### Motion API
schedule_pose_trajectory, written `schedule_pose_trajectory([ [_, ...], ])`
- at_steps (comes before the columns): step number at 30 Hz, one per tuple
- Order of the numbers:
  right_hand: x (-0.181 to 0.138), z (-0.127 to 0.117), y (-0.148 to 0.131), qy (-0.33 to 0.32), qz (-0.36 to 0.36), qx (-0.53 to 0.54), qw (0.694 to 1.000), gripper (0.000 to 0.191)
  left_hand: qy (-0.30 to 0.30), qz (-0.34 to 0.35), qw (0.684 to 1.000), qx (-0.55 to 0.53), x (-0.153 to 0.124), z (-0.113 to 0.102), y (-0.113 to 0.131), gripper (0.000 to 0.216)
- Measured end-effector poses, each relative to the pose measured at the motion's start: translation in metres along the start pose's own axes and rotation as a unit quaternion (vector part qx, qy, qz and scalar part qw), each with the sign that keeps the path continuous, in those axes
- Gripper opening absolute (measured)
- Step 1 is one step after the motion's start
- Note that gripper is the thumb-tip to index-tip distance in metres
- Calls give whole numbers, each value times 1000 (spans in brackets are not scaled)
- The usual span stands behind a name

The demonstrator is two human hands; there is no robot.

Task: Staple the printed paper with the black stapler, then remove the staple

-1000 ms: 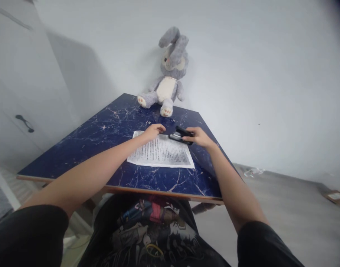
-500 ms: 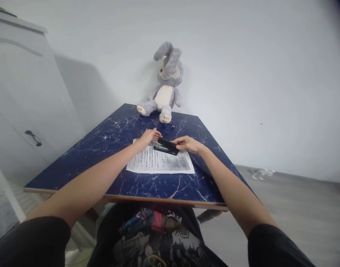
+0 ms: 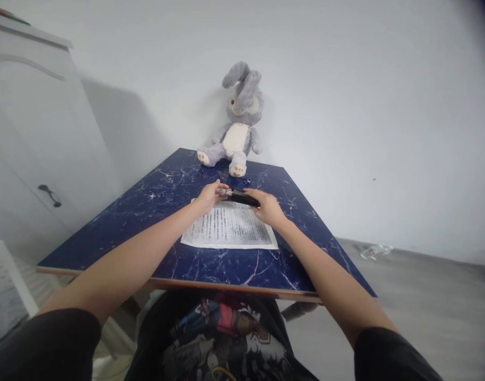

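A black stapler (image 3: 244, 199) is held over the far part of a printed sheet of paper (image 3: 228, 230). My right hand (image 3: 266, 206) is closed around its right end, with the fingers over the top. At the stapler's left end, my left hand (image 3: 212, 196) has its fingers bent against the tip, where something pale or metallic shows. Whether the stapler's jaws are apart cannot be made out. The paper lies flat on the blue marbled table (image 3: 155, 211), its far edge partly hidden by the hands and the stapler.
A grey plush rabbit (image 3: 237, 137) sits at the table's far end against the white wall. To the left stands a white cabinet (image 3: 28, 132) with a dark handle. A clear crumpled item (image 3: 375, 251) lies on the floor at right.
My right hand has turned the stapler and now covers more of its right end. The gap between its arms no longer shows. My left fingers have come against the left tip.
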State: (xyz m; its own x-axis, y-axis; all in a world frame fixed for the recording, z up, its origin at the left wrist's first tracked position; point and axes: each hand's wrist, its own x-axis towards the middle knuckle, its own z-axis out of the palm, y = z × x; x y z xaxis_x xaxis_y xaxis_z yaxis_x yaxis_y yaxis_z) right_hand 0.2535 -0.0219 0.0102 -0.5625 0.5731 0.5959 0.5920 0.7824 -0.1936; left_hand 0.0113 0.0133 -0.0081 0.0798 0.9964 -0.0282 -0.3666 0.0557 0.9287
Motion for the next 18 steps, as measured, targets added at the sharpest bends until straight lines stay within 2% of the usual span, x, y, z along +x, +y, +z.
schedule_pose_trajectory([
  [2,-1,-6,2,41,-47,-101,993,56,-24,-31,999,-36,-5,3,4,38],
  [4,-3,-11,4,43,-86,-172,980,54,-54,-62,995,-56,-10,6,7,34],
  [7,-4,-12,3,32,-119,-217,968,49,-67,-97,991,-67,-14,9,7,29],
  [10,-4,-11,-1,27,-119,-216,969,47,-57,-99,992,-62,-13,10,3,22],
  [13,-2,-9,-4,56,-52,-159,984,44,-15,-60,996,-65,-6,9,1,19],
  [15,0,-9,-3,76,51,-85,992,34,48,-20,996,-74,0,7,2,18],
  [16,1,-9,-1,65,107,-42,991,28,82,-3,994,-79,2,6,4,18],
  [18,0,-9,5,-2,189,42,981,27,125,30,987,-91,4,4,11,18],
])
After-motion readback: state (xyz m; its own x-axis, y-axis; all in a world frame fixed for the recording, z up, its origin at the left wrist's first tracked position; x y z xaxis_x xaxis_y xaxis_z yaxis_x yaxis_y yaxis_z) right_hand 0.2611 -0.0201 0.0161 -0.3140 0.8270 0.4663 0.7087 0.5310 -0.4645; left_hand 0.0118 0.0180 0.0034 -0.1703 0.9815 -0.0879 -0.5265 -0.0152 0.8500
